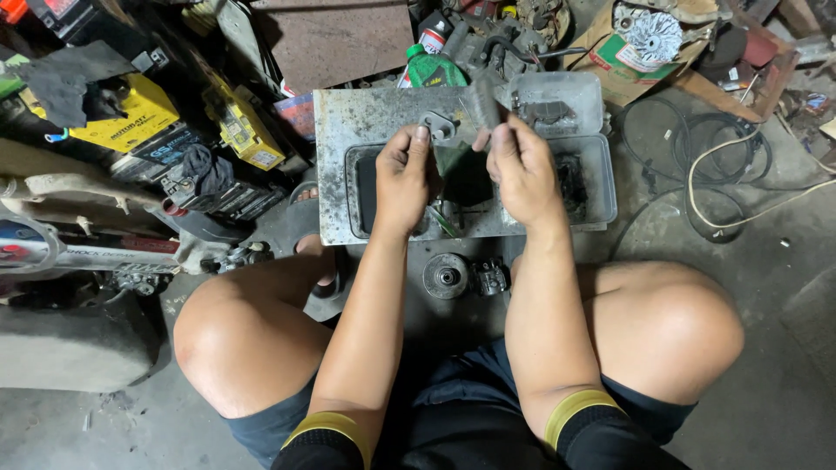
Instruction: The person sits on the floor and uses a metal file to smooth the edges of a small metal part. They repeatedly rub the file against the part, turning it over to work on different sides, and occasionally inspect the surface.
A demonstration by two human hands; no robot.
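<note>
My left hand pinches a small flat metal bracket between thumb and fingers, held above a dirty grey metal tray. My right hand grips a dark cylindrical part at its lower end. Both hands are raised close together over the tray, about a hand's width apart. A dark green piece lies in the tray below and between them. My bare knees frame the view on both sides.
A clear plastic tub with greasy parts sits at the tray's right. A round pulley and a small metal part lie on the floor between my legs. Yellow batteries, a green bottle and cables surround the spot.
</note>
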